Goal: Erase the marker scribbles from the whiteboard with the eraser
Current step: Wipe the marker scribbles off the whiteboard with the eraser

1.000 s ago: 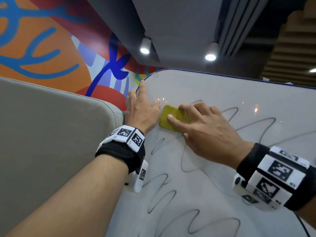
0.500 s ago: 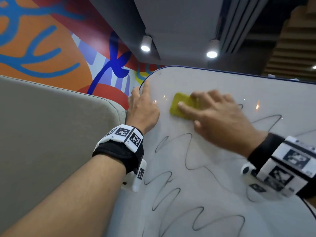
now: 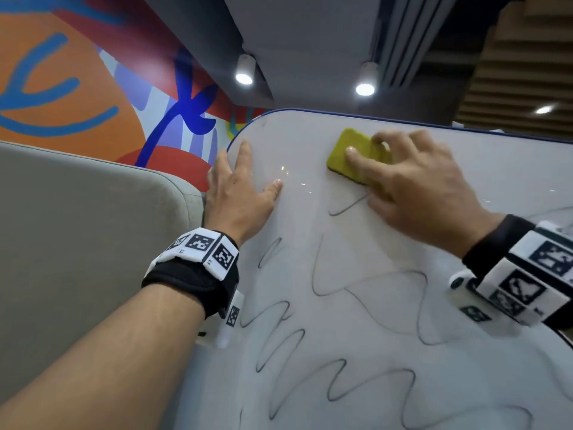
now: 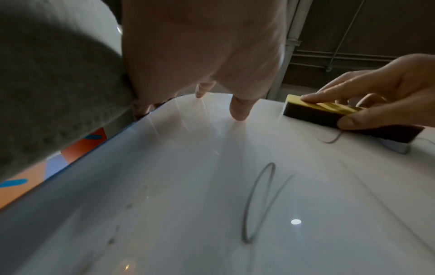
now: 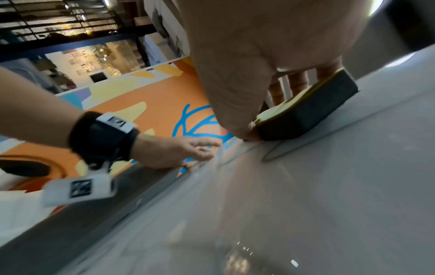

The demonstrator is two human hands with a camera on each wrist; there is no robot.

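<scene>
A white whiteboard (image 3: 387, 305) with a dark blue rim fills the lower right of the head view, and grey marker scribbles (image 3: 341, 380) loop over its lower and middle part. My right hand (image 3: 412, 187) grips a yellow-topped, dark-bottomed eraser (image 3: 350, 150) flat against the board near its top edge, thumb on the near side and fingers over the top. The eraser (image 4: 329, 113) (image 5: 310, 109) also shows in both wrist views. My left hand (image 3: 238, 187) rests flat on the board's upper left corner with fingers straight. A short scribble tail (image 3: 347, 207) lies just below the eraser.
A grey padded panel (image 3: 77, 243) stands against the board's left edge. Behind it is an orange, red and blue mural wall (image 3: 77, 88). Two ceiling spotlights (image 3: 245, 77) shine above the board.
My right hand has slid the eraser up and to the right towards the board's top edge, wiping away the scribble lines that were there. The left hand has stayed at the corner.
</scene>
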